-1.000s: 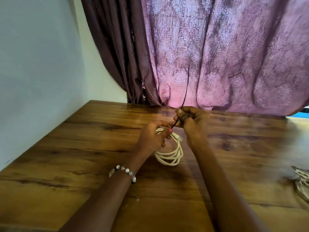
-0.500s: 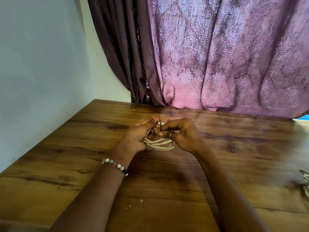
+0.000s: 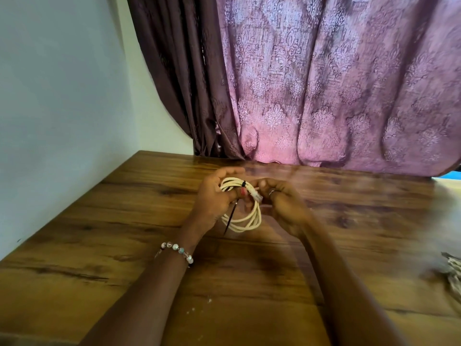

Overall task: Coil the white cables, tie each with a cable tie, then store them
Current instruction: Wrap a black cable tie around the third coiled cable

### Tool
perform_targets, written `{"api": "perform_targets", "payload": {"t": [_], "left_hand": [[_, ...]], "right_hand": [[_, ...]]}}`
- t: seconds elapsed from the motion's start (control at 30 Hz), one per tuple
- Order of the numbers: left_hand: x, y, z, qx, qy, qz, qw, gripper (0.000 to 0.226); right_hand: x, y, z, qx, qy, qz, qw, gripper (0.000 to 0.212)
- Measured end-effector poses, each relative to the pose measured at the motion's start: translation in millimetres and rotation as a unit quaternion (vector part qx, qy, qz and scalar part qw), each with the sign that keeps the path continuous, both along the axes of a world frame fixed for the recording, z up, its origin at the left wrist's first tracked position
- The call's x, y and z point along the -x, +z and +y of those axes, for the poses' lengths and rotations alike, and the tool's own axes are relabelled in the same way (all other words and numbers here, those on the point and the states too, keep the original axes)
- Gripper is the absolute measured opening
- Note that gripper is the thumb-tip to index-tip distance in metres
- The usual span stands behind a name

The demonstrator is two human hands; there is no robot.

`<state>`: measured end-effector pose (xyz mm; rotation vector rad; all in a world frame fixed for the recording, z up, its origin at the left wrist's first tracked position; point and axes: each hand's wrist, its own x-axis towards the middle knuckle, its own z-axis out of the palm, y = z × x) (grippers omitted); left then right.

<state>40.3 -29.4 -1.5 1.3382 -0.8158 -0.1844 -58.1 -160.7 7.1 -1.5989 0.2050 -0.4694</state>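
A coiled white cable [image 3: 245, 222] hangs between my two hands above the wooden table [image 3: 124, 233]. A black cable tie [image 3: 243, 184] is wrapped round the top of the coil, and its long black tail [image 3: 230, 218] hangs down across the loops. My left hand [image 3: 215, 198] grips the coil at its left side, thumb over the strands. My right hand [image 3: 279, 198] holds the coil's right side near the clear plug [image 3: 257, 196], fingers curled.
A purple patterned curtain [image 3: 324, 96] hangs behind the table's far edge. A pale wall [image 3: 62, 96] runs along the left side. A bundle of pale cables [image 3: 452, 273] lies at the right edge of the table.
The coil has turned from lying flat between my hands to hanging down. The tie's tail, which stuck up before, now points downward, and the tie sits tight round the strands.
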Motion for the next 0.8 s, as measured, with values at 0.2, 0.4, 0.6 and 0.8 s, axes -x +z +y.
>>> {"api": "perform_targets", "payload": {"t": [0.2, 0.4, 0.6, 0.8], "left_hand": [[0, -5, -4, -0.017, 0.095, -0.110, 0.989, 0.024], [7, -4, -8, -0.007, 0.111, -0.205, 0.972, 0.035], [8, -4, -7, -0.026, 0.087, -0.193, 0.977, 0.028], [19, -8, -11, -0.121, 0.036, -0.186, 0.974, 0.031]], "right_hand": [[5, 5, 0, -0.185, 0.059, 0.076, 0.978, 0.031], [6, -4, 11, -0.260, 0.126, 0.083, 0.954, 0.030], [6, -4, 9, -0.343, 0.072, 0.051, 0.935, 0.049], [0, -1, -2, -0.229, -0.087, 0.011, 0.969, 0.028]]}}
